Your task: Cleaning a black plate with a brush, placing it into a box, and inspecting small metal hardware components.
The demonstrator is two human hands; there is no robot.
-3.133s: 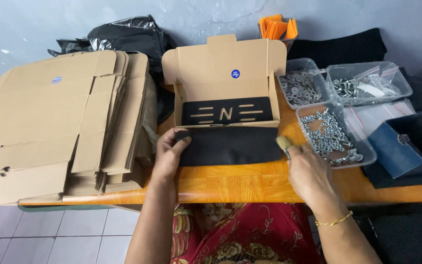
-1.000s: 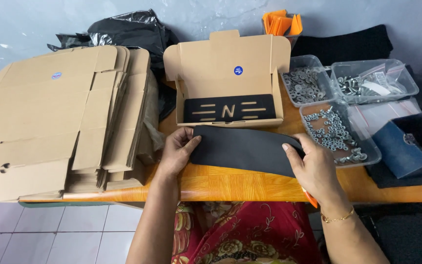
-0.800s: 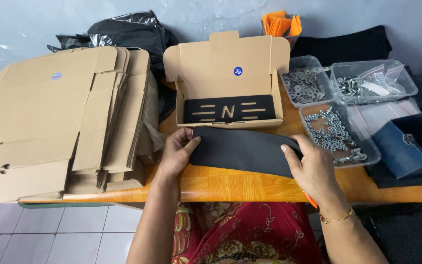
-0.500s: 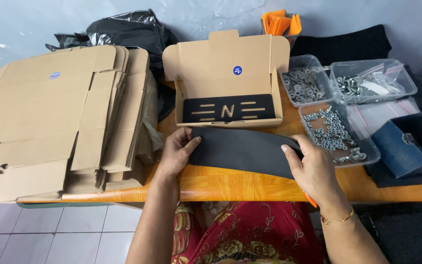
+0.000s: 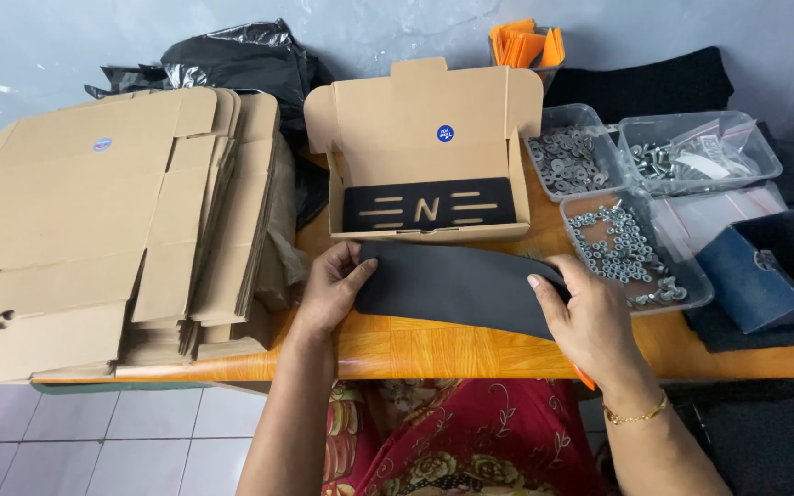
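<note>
Left hand (image 5: 331, 287) and right hand (image 5: 588, 317) grip black sheet (image 5: 457, 287) ends.

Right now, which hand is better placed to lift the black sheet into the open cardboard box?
Probably the left hand: it grips the black sheet directly below the open cardboard box, while the right hand holds the end beyond the box.

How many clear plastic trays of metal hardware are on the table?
3: clear plastic tray of washers behind, tray of bolts far right, tray of nuts nearest the right hand.
</note>
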